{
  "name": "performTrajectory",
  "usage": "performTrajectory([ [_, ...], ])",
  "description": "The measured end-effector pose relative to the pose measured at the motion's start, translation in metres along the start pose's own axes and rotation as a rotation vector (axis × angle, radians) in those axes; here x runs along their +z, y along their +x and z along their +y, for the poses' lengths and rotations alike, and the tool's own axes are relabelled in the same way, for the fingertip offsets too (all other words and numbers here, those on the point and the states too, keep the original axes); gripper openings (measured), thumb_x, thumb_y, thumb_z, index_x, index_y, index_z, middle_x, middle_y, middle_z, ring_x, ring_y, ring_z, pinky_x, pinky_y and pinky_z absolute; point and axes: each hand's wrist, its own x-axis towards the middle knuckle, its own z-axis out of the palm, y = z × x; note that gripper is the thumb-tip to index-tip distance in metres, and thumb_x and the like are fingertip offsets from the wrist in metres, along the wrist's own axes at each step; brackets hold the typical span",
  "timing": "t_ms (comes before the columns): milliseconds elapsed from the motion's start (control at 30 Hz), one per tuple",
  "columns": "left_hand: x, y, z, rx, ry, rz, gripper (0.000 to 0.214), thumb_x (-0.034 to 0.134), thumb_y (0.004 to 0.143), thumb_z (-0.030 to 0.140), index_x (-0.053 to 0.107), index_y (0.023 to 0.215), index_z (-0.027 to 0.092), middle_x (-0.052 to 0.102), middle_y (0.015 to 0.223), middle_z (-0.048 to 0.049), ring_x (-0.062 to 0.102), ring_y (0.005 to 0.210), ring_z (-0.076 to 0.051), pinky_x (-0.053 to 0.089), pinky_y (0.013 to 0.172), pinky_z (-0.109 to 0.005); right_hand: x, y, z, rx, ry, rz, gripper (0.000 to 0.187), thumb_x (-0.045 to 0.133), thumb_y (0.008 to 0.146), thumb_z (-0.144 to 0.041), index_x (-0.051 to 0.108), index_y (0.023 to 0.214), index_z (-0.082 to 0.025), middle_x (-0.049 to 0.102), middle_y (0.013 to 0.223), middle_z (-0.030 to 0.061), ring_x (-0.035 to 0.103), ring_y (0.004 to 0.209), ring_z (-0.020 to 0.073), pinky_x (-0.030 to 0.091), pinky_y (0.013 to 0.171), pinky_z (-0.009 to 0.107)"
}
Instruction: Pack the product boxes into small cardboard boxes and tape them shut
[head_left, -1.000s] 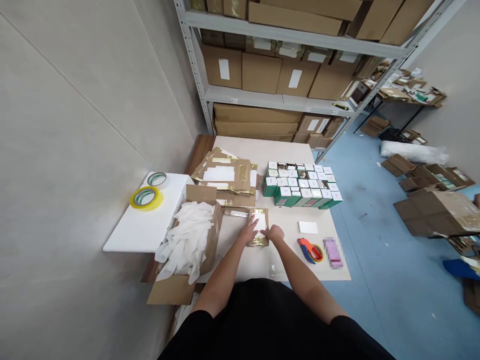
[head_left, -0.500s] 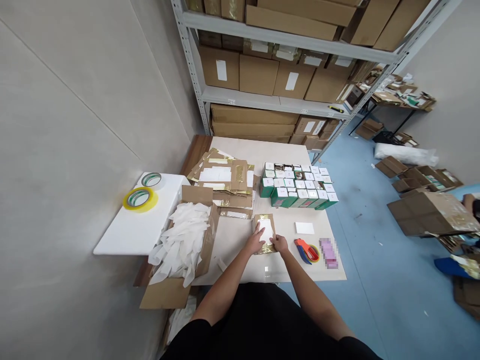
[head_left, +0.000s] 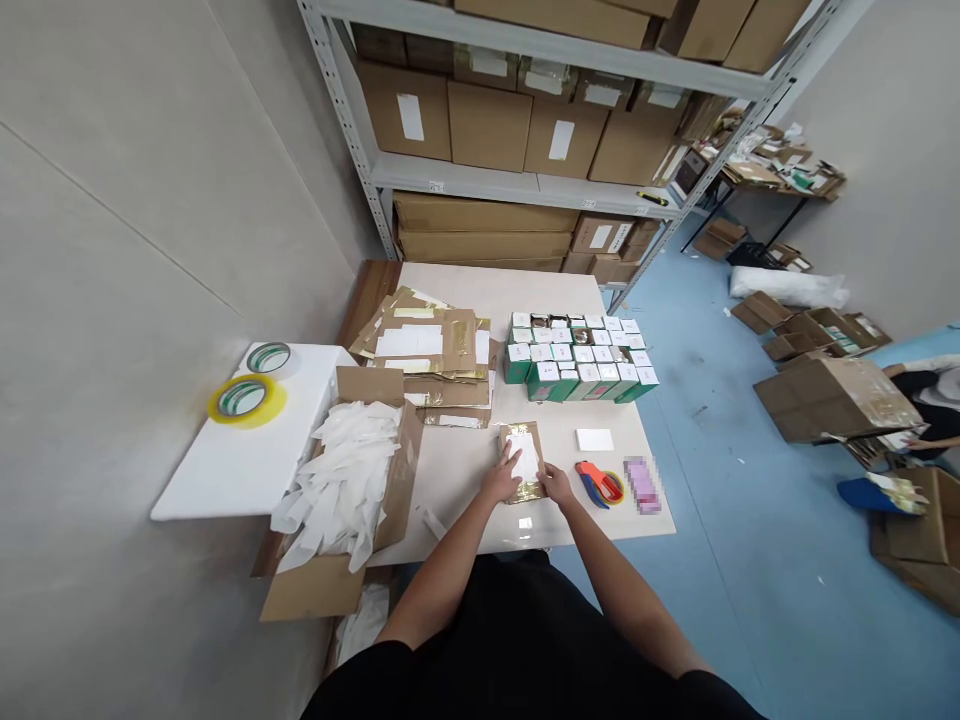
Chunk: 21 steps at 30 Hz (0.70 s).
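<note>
A small, flat cardboard package (head_left: 527,449) with a white label and shiny tape at its ends lies at the front of the table. My left hand (head_left: 499,481) grips its left side, fingers reaching over the label. On the lower right edge, my right hand (head_left: 556,484) holds the package with bent fingers. To the right are an orange-and-blue tape dispenser (head_left: 598,484) with a yellow-edged roll, a white card-like stack (head_left: 594,440) and a blurred pink item (head_left: 643,485).
Rows of white-and-green boxes (head_left: 577,360) stand behind, beside stacked flattened cardboard (head_left: 427,345). At left are an open carton (head_left: 401,480) of white paper strips and tape rolls (head_left: 241,398) on a white board. Shelving (head_left: 495,184) backs the table; another person (head_left: 934,410) is far right.
The view has shifted slightly, so the table and boxes appear a little further left and higher. Both hands stay on the package; the other person shows more at the right edge.
</note>
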Motion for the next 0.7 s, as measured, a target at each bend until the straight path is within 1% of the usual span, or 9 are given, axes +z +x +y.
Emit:
performTrajectory([
  [100,0.000,-0.002,0.005,-0.025,-0.002,0.010,0.083,0.062,0.091,0.042,0.025,0.165,0.040,-0.003,0.177,-0.0017,0.058,0.132,-0.042,0.050,0.104,-0.052,0.002,0.002,0.006,-0.034,-0.015,0.019,0.038,0.064,0.085,-0.036,0.071,0.120,-0.021,0.077,0.119,0.0075,0.071,0.113,0.0252,0.053,0.101,0.036],
  [167,0.001,-0.004,0.008,-0.022,-0.007,0.030,0.081,0.061,0.092,0.043,0.026,0.165,0.039,-0.002,0.177,-0.0020,0.060,0.130,-0.041,0.051,0.102,-0.052,0.004,0.001,0.012,-0.051,-0.025,0.037,0.038,0.062,0.088,-0.037,0.070,0.121,-0.022,0.076,0.121,0.0075,0.070,0.114,0.0246,0.053,0.101,0.035],
  [267,0.008,-0.012,0.008,0.011,-0.030,0.105,0.077,0.059,0.095,0.045,0.029,0.165,0.035,0.004,0.177,-0.0041,0.060,0.129,-0.039,0.052,0.102,-0.048,0.009,-0.003,0.020,-0.069,-0.038,0.055,0.041,0.058,0.093,-0.043,0.067,0.128,-0.023,0.075,0.125,0.0071,0.073,0.106,0.0225,0.055,0.094,0.031],
  [333,0.020,-0.021,0.004,0.019,-0.077,0.202,0.074,0.056,0.097,0.046,0.029,0.165,0.033,0.010,0.176,-0.0054,0.059,0.131,-0.036,0.052,0.103,-0.045,0.013,-0.007,0.025,-0.081,-0.049,0.066,0.046,0.053,0.096,-0.047,0.063,0.134,-0.023,0.075,0.124,0.0071,0.074,0.099,0.0213,0.056,0.090,0.030],
  [433,0.044,-0.036,-0.002,-0.028,-0.237,0.356,0.070,0.050,0.101,0.046,0.026,0.166,0.033,0.028,0.172,-0.0067,0.060,0.131,-0.031,0.052,0.102,-0.040,0.017,-0.011,0.029,-0.113,-0.026,0.084,0.051,0.051,0.097,-0.053,0.061,0.137,-0.023,0.075,0.124,0.0074,0.073,0.103,0.0216,0.057,0.088,0.028],
  [467,0.052,-0.040,-0.004,-0.057,-0.311,0.380,0.070,0.049,0.102,0.046,0.024,0.166,0.033,0.038,0.168,-0.0073,0.062,0.129,-0.029,0.053,0.101,-0.039,0.018,-0.011,0.030,-0.122,-0.010,0.088,0.052,0.052,0.097,-0.055,0.060,0.137,-0.024,0.074,0.126,0.0075,0.072,0.106,0.0219,0.057,0.088,0.028],
  [533,0.064,-0.043,-0.006,-0.122,-0.437,0.403,0.072,0.049,0.102,0.045,0.022,0.167,0.030,0.050,0.159,-0.0088,0.064,0.126,-0.027,0.053,0.101,-0.037,0.017,-0.010,0.033,-0.137,0.022,0.083,0.054,0.054,0.095,-0.058,0.060,0.137,-0.024,0.072,0.131,0.0081,0.071,0.110,0.0221,0.057,0.089,0.028],
  [633,0.072,-0.039,-0.007,-0.155,-0.554,0.411,0.073,0.050,0.102,0.044,0.023,0.167,0.026,0.053,0.157,-0.0102,0.061,0.133,-0.026,0.053,0.104,-0.036,0.010,-0.004,0.037,-0.123,0.071,0.041,0.055,0.058,0.093,-0.058,0.057,0.136,-0.024,0.070,0.133,0.0093,0.071,0.110,0.0213,0.057,0.089,0.029],
  [700,0.071,-0.034,-0.007,-0.146,-0.619,0.398,0.071,0.051,0.101,0.043,0.027,0.165,0.025,0.053,0.158,-0.0104,0.059,0.136,-0.026,0.052,0.106,-0.036,0.003,0.000,0.039,-0.077,0.088,-0.008,0.054,0.063,0.090,-0.057,0.058,0.131,-0.024,0.073,0.125,0.0087,0.073,0.104,0.0211,0.058,0.086,0.030],
])
